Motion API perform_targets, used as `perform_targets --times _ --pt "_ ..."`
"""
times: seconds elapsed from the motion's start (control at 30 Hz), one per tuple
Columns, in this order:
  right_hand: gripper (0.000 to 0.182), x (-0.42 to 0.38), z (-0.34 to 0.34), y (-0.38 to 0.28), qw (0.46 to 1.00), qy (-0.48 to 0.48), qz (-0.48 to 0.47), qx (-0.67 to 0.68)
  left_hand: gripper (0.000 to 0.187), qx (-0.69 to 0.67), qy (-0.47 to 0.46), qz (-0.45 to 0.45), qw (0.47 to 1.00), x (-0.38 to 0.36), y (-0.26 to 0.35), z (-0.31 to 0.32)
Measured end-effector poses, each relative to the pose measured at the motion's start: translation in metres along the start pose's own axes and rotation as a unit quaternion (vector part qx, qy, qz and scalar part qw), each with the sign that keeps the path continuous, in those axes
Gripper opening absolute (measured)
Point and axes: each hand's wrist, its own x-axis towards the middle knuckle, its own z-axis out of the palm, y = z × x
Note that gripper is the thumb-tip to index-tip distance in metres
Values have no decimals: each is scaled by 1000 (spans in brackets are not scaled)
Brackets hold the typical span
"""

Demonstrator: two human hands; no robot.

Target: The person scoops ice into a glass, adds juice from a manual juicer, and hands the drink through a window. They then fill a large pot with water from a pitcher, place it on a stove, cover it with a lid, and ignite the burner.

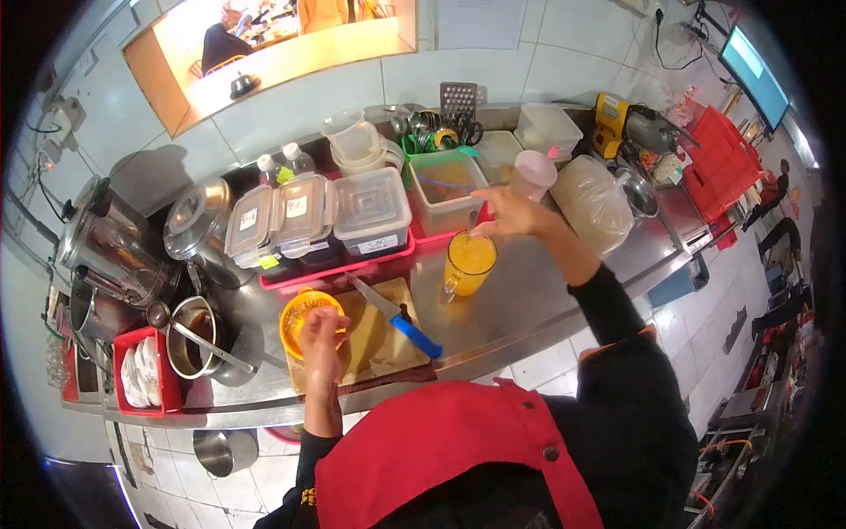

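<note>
My right hand (511,213) is over a glass mug (471,256) of orange-yellow drink, its fingers pinched on the upper end of a spoon (473,220) that stands in the mug. My left hand (322,335) is raised in front of a yellow strainer-topped bowl (298,310), fingers loosely bent and apart, with nothing visible in them. Part of the bowl is hidden behind that hand. Under the bowl lies a cutting board (388,348). A blue-handled knife (410,333) rests across the board, its blade pointing away from me.
Lidded containers (370,207) stand in a red tray (344,269) along the back. At left are a pot with a ladle (196,339) and a red basket (141,370). A plastic cup (532,173) and a clear bag (589,203) sit near my right arm. The counter edge (546,322) runs before me.
</note>
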Motion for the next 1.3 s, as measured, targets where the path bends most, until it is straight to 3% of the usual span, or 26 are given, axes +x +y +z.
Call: perform_targets --times 0.07,0.13,0.2,0.23,0.3,0.4,0.47,0.6,0.73,0.8,0.87,0.93,1.03,1.1,1.13,1.2,1.23,1.3 --pt "31 2 18 8 999 10 25 31 12 4 -38 5 999 6 -18 18" --pt "21 7 40 20 987 79 -27 136 14 134 -181 78 971 7 -30 42" --pt "13 3 31 7 990 77 -12 119 21 291 -235 92 923 -3 -38 67" --pt "12 0 29 3 987 119 -16 110 21 294 -234 90 923 -9 -45 73" --pt "12 -3 32 4 982 162 -21 100 28 520 -294 307 741 -17 -59 80" --pt "12 -17 47 18 980 145 38 132 34 541 -347 276 715 -33 -69 75" --pt "14 -19 54 22 979 183 -19 92 33 554 -345 297 697 -34 -82 64" --pt "14 -24 45 9 950 300 -34 80 31 593 -331 322 660 -35 -89 58" --pt "15 -21 70 21 968 227 -28 105 30 573 -354 334 659 -29 -97 43" --pt "15 -21 61 13 953 279 -26 113 31 600 -359 350 623 -35 -87 40" --pt "16 -21 63 11 936 327 -22 125 31 588 -366 340 636 -43 -70 45" --pt "16 -18 68 15 955 272 -55 107 31 578 -372 328 649 -45 -56 56" --pt "17 -15 71 10 944 306 -44 115 34 578 -294 391 654 -38 -49 72" --pt "17 -11 76 12 939 322 -58 106 42 502 -212 366 754 -20 -57 82" --pt "18 -10 77 13 934 337 -74 96 42 502 -211 368 753 -18 -52 92" --pt "17 -10 73 9 950 290 -60 96 49 426 -151 337 826 -13 -42 110" --pt "17 -10 72 7 965 239 -44 97 49 427 -150 338 825 -6 -43 111" --pt "17 -8 76 5 953 278 -41 110 43 464 -171 312 811 15 -53 114"
